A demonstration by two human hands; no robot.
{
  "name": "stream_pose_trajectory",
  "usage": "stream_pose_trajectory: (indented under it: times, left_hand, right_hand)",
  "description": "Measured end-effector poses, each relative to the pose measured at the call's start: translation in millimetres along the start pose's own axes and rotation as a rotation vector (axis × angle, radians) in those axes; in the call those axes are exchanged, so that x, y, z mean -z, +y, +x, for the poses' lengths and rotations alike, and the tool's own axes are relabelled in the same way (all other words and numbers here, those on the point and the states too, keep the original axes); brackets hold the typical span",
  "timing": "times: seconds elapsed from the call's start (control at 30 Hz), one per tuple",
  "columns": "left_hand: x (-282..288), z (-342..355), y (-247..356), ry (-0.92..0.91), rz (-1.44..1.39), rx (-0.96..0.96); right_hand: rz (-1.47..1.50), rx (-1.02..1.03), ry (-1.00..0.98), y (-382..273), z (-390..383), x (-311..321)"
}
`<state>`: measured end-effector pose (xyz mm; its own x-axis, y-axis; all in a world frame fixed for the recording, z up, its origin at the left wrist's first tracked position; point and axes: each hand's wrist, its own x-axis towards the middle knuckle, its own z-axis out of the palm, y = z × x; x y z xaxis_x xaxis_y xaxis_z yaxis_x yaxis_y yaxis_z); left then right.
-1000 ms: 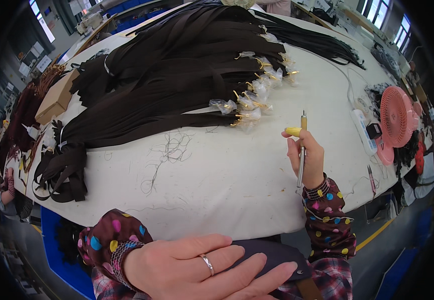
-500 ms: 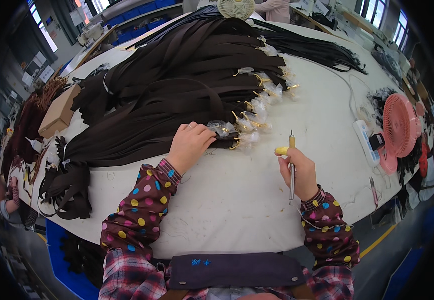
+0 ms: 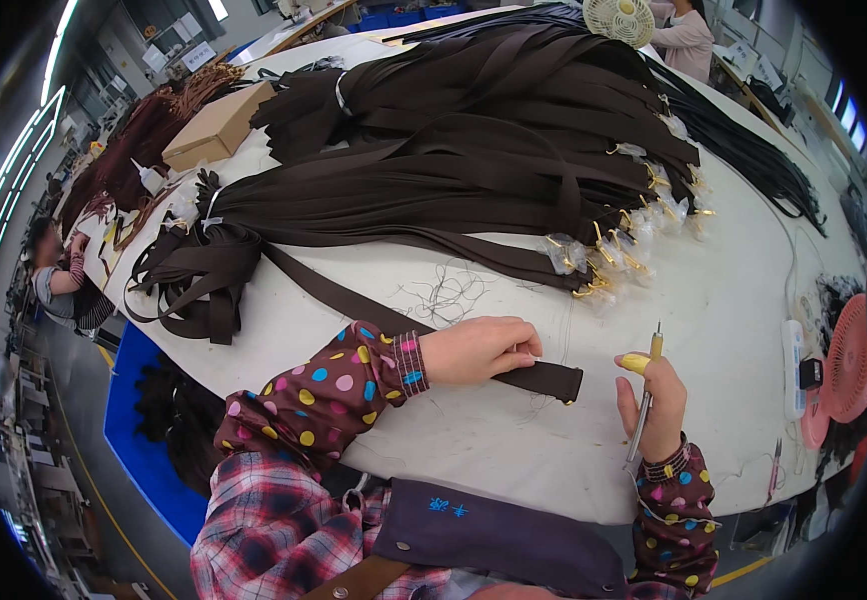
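A dark brown strap (image 3: pixel 339 296) runs from the tied bundle of straps (image 3: pixel 374 205) toward me, its cut end lying on the white table. My left hand (image 3: pixel 479 350) reaches across it, thumb and fingers pinched on the strap close to that end. To the right, my right hand (image 3: pixel 662 400) is closed round a slim silver pen-like tool (image 3: pixel 640 432) with a fine pointed tip facing up. A yellow cover (image 3: pixel 636 363) wraps one of its fingers. Gold-coloured hardware in clear plastic wrapping (image 3: pixel 566 253) hangs at the bundled straps' right ends.
Loose dark threads (image 3: pixel 444 295) lie beyond my left hand. A cardboard box (image 3: pixel 219 125) stands at the far left; a pink fan (image 3: pixel 846 360) and a white power strip (image 3: pixel 792 370) are at the right. Other people (image 3: pixel 59 275) sit or stand around the table (image 3: pixel 724 300).
My left hand has left the bundle's hardware end and come nearer, with one strap now drawn out under it. The view has turned. The tool stays in my right hand, now tilted.
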<state>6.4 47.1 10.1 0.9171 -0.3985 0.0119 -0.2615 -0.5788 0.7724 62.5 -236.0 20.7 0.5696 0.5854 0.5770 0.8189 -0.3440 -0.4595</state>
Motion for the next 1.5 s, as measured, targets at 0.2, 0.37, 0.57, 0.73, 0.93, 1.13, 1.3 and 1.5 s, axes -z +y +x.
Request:
stream_pose_trajectory:
  times: [0.2, 0.37, 0.57, 0.73, 0.93, 1.13, 1.3, 1.5]
  left_hand:
    - [77.9, -33.7, -41.0, 0.413, 0.679, 0.044]
    - [95.2, -62.2, -71.3, 0.492, 0.849, 0.032]
    - [16.1, -34.9, -5.6, 0.077, 0.427, -0.048]
    - [4.6, -11.4, -0.5, -0.104, 0.214, -0.041]
    - [47.7, 19.0, -29.2, 0.263, 0.652, -0.208]
    - [27.7, 78.4, -45.1, 0.164, 0.883, -0.248]
    - [21.0, 121.7, -11.8, 0.207, 0.609, 0.064]
    - [4.7, 138.6, -8.1, 0.243, 0.517, 0.118]
  right_hand:
    - [0.013, 0.069, -0.039, -3.9, 5.6, -11.8]
    - [0.086, 0.161, -0.200, -3.0, 14.1, -15.1]
    - [0.107, 0.132, -0.418, 7.9, 13.7, -31.2]
    - [0.056, -0.200, -0.585, -8.2, 0.4, -18.3]
    - [0.171, -0.039, -0.283, -9.4, -4.6, -37.4]
    - [0.227, -0.007, -0.224, -23.2, -4.4, -74.1]
    - [0.117, 0.019, -0.323, -17.3, -6.5, -48.6]
    - [-0.050, 0.133, -0.258, 5.4, -11.0, -19.6]
